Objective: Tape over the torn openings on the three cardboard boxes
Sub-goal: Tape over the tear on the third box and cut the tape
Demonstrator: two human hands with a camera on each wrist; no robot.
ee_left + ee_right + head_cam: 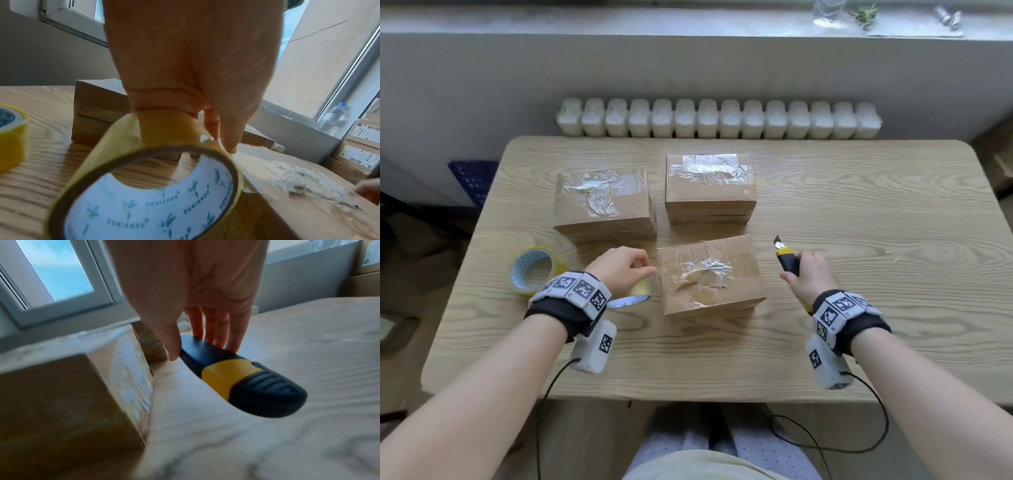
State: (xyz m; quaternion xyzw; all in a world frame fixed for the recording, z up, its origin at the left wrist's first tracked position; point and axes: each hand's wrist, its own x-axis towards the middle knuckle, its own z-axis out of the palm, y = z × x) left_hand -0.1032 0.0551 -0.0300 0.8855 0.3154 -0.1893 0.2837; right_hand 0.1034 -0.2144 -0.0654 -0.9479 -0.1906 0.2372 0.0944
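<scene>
The fingers (209, 120) of the left hand (621, 270) are curled around a roll of yellowish clear tape (144, 186); the thumb goes inside the roll and the other fingers press on its outer side. The roll is held just beside the left edge of the nearest cardboard box (710, 274), and a strip of tape from it lies on the top of this box. The right hand (810, 277) is closed around a black and yellow utility knife (787, 258), with the thumb on one side of the handle and the fingers on the other. The blade points away from the person, and the knife is to the right of the nearest box, not touching it.

The nearest box has a wrinkled tape patch over a dented place in the middle of its top. Two other boxes stand behind it on the wooden table (876, 222): the far left box (602, 205) and the far right box (710, 188), both with shiny wrinkled tape on the top. A second tape roll (534, 270) lies on the table to the left of the left hand. Behind the table there is a white radiator (719, 118).
</scene>
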